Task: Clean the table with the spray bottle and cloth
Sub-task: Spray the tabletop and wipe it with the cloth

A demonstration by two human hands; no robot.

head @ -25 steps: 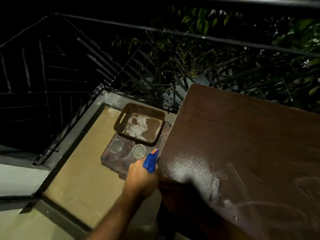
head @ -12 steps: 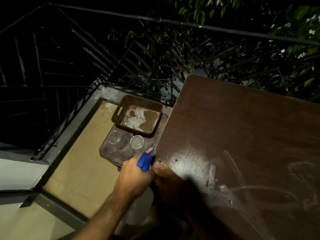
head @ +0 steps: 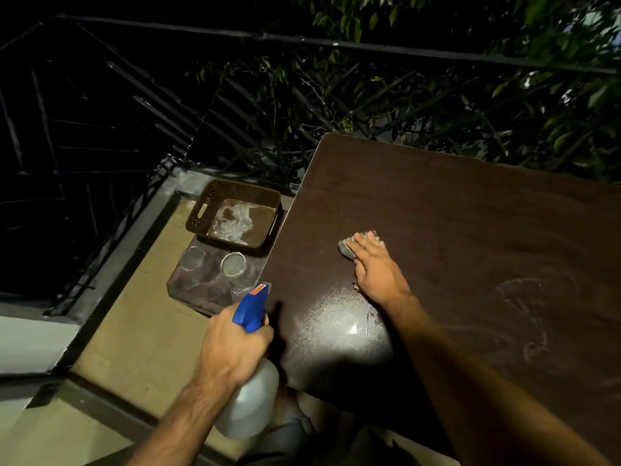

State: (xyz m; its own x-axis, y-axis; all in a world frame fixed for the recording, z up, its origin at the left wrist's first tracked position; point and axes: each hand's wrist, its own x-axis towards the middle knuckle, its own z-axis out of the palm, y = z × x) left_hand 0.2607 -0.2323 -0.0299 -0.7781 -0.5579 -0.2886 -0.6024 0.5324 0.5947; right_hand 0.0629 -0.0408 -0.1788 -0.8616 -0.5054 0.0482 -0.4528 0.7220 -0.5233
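1. My left hand (head: 232, 344) has its grip curled round the neck of the translucent plastic spray bottle with a blue trigger head (head: 250, 375), fingers wrapped under the blue head. The bottle hangs just off the near left corner of the dark brown wooden tabletop (head: 470, 237), its nozzle pointing away from me and its pale body below my wrist.
2. My right hand (head: 374, 267) lies flat on the tabletop with the fingers stretched out and close together, pressing down on the small grey crumpled cloth (head: 347, 247). The cloth shows at my fingertips and along the left edge of my hand; the rest is hidden under my palm.
3. The cloth sits on the left part of the tabletop, away from the near edge.
4. A pale, shiny wet patch (head: 339, 317) of fine droplets lies on the tabletop between my two hands, nearer to me than the cloth.
5. Faint swirled smear marks (head: 524, 317) show on the right part of the tabletop.
6. To the left, lower than the tabletop, stands a small dark stool-like stand (head: 215, 284) carrying a brown perforated plastic basket (head: 235, 216) with crumpled clear plastic inside, and clear drinking glasses (head: 232, 265) just in front of it.
7. Black metal railings (head: 302, 42) and green leafy branches (head: 437, 89) lie beyond in the dark.
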